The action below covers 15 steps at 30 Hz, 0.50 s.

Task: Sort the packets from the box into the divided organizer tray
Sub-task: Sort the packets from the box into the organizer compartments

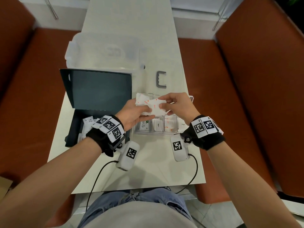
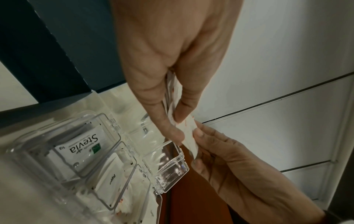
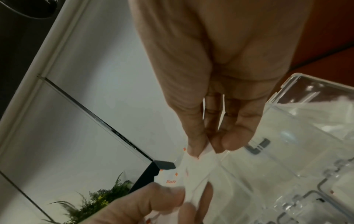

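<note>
My two hands meet above the clear divided organizer tray point(image 1: 148, 132), holding a small stack of white salt packets point(image 1: 153, 105) with orange print. The left hand point(image 1: 145, 111) grips the stack between thumb and fingers; the right hand point(image 1: 164, 102) pinches the edge of one packet. The left wrist view shows the left hand point(image 2: 177, 125) around the packets point(image 2: 188, 136), and a Stevia packet point(image 2: 80, 145) in a tray compartment point(image 2: 168, 180). In the right wrist view the right hand point(image 3: 206, 149) pinches a "Salt" packet point(image 3: 193, 174). The dark box point(image 1: 74, 127), lid open, holds more packets point(image 1: 87, 123) at left.
A clear plastic bin point(image 1: 105, 51) stands behind the box's raised lid point(image 1: 100, 89). A grey handle point(image 1: 161, 79) lies on the white table beyond the tray. Brown benches point(image 1: 246, 96) flank the narrow table. Wrist camera cables trail over the table's near edge.
</note>
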### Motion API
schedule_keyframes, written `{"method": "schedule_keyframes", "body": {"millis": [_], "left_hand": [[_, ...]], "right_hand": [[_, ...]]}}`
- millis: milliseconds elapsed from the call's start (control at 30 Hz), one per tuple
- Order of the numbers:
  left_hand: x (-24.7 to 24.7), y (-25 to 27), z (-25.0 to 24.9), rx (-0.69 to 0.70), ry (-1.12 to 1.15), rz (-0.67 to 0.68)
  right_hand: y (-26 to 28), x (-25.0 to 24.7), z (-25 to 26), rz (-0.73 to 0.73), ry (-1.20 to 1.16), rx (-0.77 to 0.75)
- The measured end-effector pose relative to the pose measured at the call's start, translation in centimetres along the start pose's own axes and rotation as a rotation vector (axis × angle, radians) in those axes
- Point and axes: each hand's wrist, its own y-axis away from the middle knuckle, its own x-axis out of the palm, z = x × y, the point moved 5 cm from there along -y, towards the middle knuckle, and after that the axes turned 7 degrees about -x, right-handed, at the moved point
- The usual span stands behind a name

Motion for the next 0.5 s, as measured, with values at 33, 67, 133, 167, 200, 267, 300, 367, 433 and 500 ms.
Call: {"method": "schedule_keyframes", "body": {"millis": [33,67,133,167,200,267,300,367,433,500], "left_hand": [[0.0,0.0,0.1,-0.001,0.0,-0.012],[0.0,-0.1,0.1,-0.002,0.003,-0.026],[-0.2,-0.1,0.1,-0.006,0.006,-0.053],[-0.4,-0.1,0.2,-0.009,0.006,-0.065],[-0.5,0.0,0.2,-0.012,0.007,-0.075],[-0.7,0.0,0.4,-0.02,0.013,-0.088],[-0.7,0.0,0.4,-0.023,0.013,-0.092],[-0.7,0.1,0.6,-0.029,0.006,-0.095],[-0.7,0.2,0.8,-0.034,0.002,-0.089],[-0.7,0.2,1.1,-0.04,0.0,-0.088]], "right_hand": [[-0.1,-0.4,-0.3,-0.017,0.001,0.005],[-0.2,-1.0,-0.8,-0.045,-0.005,0.018],[-0.4,-2.4,-2.2,-0.123,-0.016,0.07],[-0.5,-3.1,-3.1,-0.157,-0.009,0.106],[-0.5,-3.7,-4.1,-0.179,0.007,0.146],[-0.5,-4.4,-6.1,-0.183,0.052,0.23],[-0.5,-4.4,-7.0,-0.172,0.079,0.269],[-0.4,-4.1,-8.5,-0.148,0.127,0.325],[-0.1,-3.7,-9.4,-0.135,0.157,0.362],[0.0,-3.3,-9.9,-0.122,0.175,0.368]]}}
